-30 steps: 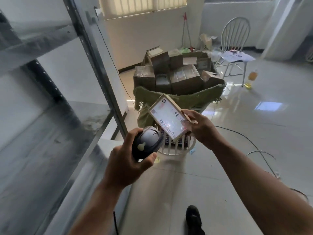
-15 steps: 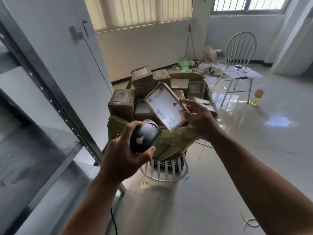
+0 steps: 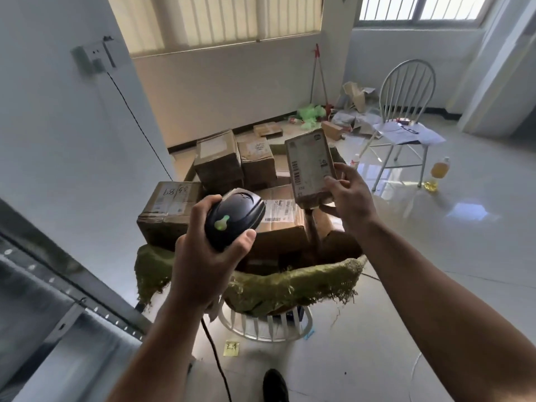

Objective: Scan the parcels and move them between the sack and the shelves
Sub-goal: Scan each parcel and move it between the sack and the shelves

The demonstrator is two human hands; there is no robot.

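Left hand [image 3: 203, 256] curled round black scanner [image 3: 235, 219], thumb on its near edge; green light on top; cord hangs below. Right hand [image 3: 348, 195] grips small labelled parcel [image 3: 310, 166] by lower right corner; parcel upright, label toward person, at 1 o'clock from scanner, apart from it, over green sack [image 3: 290, 285]; sack packed with brown boxes [image 3: 220, 163]. Grey shelves [image 3: 58, 285] at 8 o'clock; white chair [image 3: 406, 91] at 1 o'clock.

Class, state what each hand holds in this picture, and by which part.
The left hand grips the scanner round its handle, just below the head; the right hand pinches the small parcel at its lower right corner.
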